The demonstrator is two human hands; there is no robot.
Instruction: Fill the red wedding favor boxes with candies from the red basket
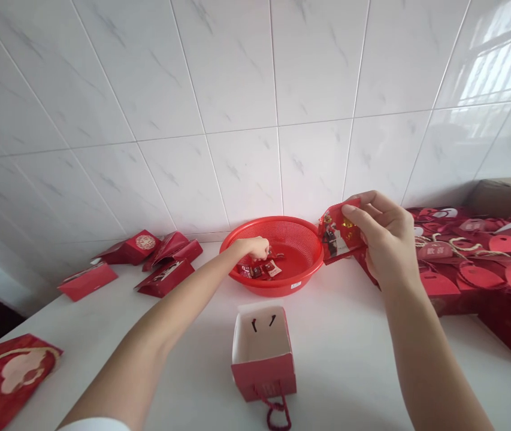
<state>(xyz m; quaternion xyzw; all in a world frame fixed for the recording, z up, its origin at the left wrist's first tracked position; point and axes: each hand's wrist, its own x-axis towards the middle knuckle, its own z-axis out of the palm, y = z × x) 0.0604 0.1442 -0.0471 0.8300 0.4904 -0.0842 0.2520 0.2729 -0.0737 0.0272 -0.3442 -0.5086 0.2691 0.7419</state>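
Note:
My right hand point(385, 230) pinches a red printed packet point(338, 234) with gold marks, holding it up at the right side of the basket. My left hand point(255, 246) reaches into a red plastic mesh basket point(289, 282) by the wall. Its fingers are curled closed above small wrapped candies point(264, 270); whatever they hold is hidden. In front of the basket an open gift box point(264, 353) stands upright on the table, red outside and white inside. A dark red cord handle point(279, 414) hangs off its near side, and its visible inside shows only two dark cord ends.
Several red boxes point(165, 278) lie at the back left, beside a red flat box point(88, 282). A red bag point(12, 377) with a cord is at the left edge. Many red gift boxes point(502, 275) crowd the right, before a cardboard box point(495, 196). A tiled wall point(246, 167) rises behind.

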